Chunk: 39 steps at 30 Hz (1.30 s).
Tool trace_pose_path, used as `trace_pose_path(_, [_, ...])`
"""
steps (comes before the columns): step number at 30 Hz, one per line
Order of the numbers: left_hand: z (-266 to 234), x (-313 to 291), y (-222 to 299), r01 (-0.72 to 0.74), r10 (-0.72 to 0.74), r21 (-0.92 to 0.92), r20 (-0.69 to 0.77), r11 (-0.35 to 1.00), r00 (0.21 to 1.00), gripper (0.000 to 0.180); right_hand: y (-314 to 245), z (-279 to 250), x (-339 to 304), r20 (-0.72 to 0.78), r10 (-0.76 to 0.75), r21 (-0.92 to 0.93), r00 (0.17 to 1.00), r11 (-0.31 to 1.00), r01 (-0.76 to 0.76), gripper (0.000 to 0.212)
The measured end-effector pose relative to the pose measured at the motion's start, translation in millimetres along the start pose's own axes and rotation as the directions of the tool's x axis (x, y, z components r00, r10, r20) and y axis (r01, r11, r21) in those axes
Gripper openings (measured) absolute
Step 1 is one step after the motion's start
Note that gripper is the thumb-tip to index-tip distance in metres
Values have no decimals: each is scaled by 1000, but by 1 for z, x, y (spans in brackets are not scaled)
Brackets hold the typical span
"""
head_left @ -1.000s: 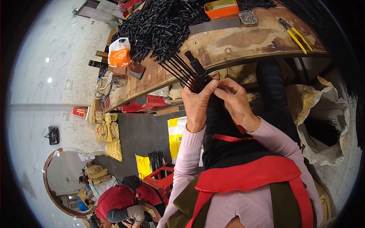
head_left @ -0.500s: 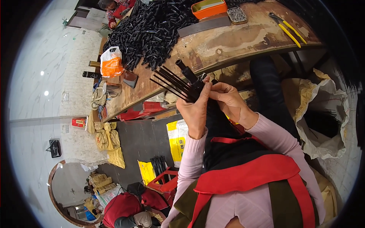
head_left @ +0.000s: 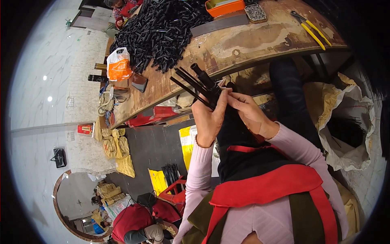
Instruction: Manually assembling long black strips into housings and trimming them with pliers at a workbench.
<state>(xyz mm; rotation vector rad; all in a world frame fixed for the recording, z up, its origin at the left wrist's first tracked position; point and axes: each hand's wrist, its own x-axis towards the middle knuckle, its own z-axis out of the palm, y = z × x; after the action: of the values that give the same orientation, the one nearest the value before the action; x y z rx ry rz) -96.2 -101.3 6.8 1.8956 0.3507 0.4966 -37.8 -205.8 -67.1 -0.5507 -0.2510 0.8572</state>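
Note:
Slim black rods (head_left: 187, 88) stick out from my left hand (head_left: 208, 120), whose fingers are closed round them. Beside the rods, the same hand grips a stepped black plastic tube (head_left: 206, 77), its hollow end tilted up and toward the bench. My right hand (head_left: 248, 112) has its thumb and fingers pinched together against the tube's lower part. A small pale sliver shows by the fingertips there, too small to name. My hands hide the lower ends of the rods and tube.
Across the wooden bench (head_left: 227, 44) lie a heap of black tubes (head_left: 158, 34), an orange box (head_left: 224, 9), a tray of small metal parts (head_left: 255, 13) and yellow-handled pliers (head_left: 313, 34). An open sack (head_left: 349, 158) holding black rods stands at right. Another person (head_left: 134, 223) bends at lower left.
The rods in my left hand have drawn closer together and shifted slightly right with the tube. My right fingers have changed position against the tube's side. The whole view has shifted a little.

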Motion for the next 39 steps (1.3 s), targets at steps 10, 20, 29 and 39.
trace_pose_path(10, [20, 0, 12, -7, 6, -74, -21, 997, 1000, 14, -23, -10, -4, 104, 235, 189, 966, 949, -251, 29])
trace_pose_path(20, [-11, -16, 10, 116, -57, -316, 189, 942, 980, 12, -172, -53, -6, 468, -330, -731, 820, -667, 148, 19])
trace_pose_path(29, [31, -26, 3, 219, -168, -632, 139, 744, 976, 42, -281, -203, 32, 467, -539, -758, 701, -652, 3, 37])
trace_pose_path(39, [17, -20, 0, 298, -243, -645, 176, 704, 954, 19, -174, -1, -42, 72, 160, -984, 985, 175, 43, 32])
